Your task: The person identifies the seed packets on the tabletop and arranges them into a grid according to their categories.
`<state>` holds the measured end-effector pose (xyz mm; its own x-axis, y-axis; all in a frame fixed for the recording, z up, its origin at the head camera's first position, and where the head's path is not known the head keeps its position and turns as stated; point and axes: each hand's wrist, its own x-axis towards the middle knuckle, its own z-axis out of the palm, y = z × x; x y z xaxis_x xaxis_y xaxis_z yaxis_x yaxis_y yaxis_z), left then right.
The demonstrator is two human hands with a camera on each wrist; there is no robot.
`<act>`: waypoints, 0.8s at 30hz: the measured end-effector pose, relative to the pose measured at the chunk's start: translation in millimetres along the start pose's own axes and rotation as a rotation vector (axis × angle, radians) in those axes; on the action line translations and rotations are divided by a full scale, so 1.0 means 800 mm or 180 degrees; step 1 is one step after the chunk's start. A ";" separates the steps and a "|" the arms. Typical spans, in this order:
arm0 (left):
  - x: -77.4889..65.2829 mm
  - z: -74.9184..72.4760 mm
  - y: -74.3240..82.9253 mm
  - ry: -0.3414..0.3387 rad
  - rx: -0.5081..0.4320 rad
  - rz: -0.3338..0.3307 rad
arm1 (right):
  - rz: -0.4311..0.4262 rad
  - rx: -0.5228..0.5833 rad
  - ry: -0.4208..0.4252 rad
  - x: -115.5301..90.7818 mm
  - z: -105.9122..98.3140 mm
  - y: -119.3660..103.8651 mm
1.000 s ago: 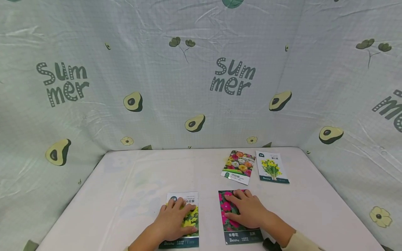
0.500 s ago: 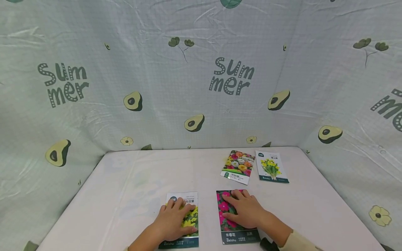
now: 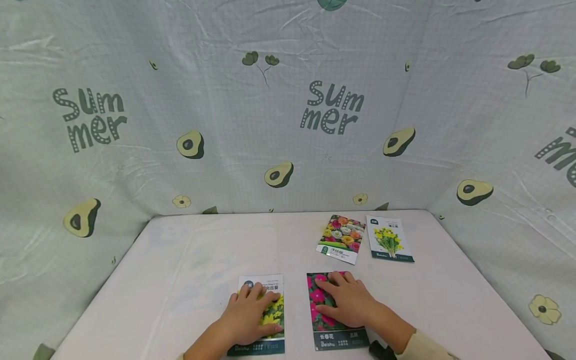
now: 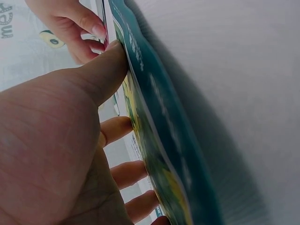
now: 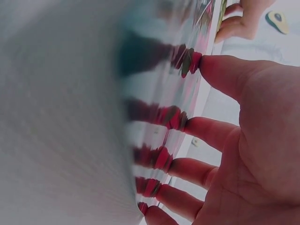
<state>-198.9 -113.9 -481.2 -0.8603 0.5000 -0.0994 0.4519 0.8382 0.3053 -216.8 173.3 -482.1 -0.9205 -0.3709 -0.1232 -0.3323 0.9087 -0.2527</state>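
My left hand (image 3: 249, 316) rests with spread fingers on a seed packet with yellow flowers (image 3: 275, 315), near the table's front. In the left wrist view its fingertips touch the face of that packet (image 4: 161, 140). To the right, my right hand (image 3: 350, 302) presses its fingertips onto a packet with pink flowers (image 3: 317, 296), which lies flat a short gap from the yellow one. The right wrist view shows the thumb and fingers touching the glossy pink packet (image 5: 164, 117). Parts of both packets are hidden under the hands.
Two more packets lie at the back right: one with multicoloured flowers (image 3: 344, 235), and one with a bunch of yellow flowers (image 3: 389, 240). The white table (image 3: 189, 265) is walled by a printed cloth (image 3: 225, 125). A black strap (image 3: 382, 350) sits at the right wrist.
My right hand has slid the pink-flower packet a little to the left, towards the yellow-flower packet. The left hand and its packet have stayed in place.
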 end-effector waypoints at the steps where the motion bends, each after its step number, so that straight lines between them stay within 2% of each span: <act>1: 0.000 0.000 0.000 0.0007 -0.0016 -0.0004 | 0.0010 -0.0004 -0.0003 0.000 0.000 -0.001; 8: 0.002 0.001 -0.002 0.0021 -0.0013 0.0003 | 0.0064 0.0007 -0.0040 0.003 0.001 -0.006; 24: 0.003 0.003 -0.001 0.0042 0.0004 -0.0027 | -0.0056 0.0007 -0.0029 0.007 0.000 -0.013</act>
<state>-200.3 -112.7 -483.9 -0.8671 0.4900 -0.0897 0.4448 0.8427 0.3033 -218.2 162.1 -479.9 -0.9126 -0.3886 -0.1273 -0.3480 0.9016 -0.2570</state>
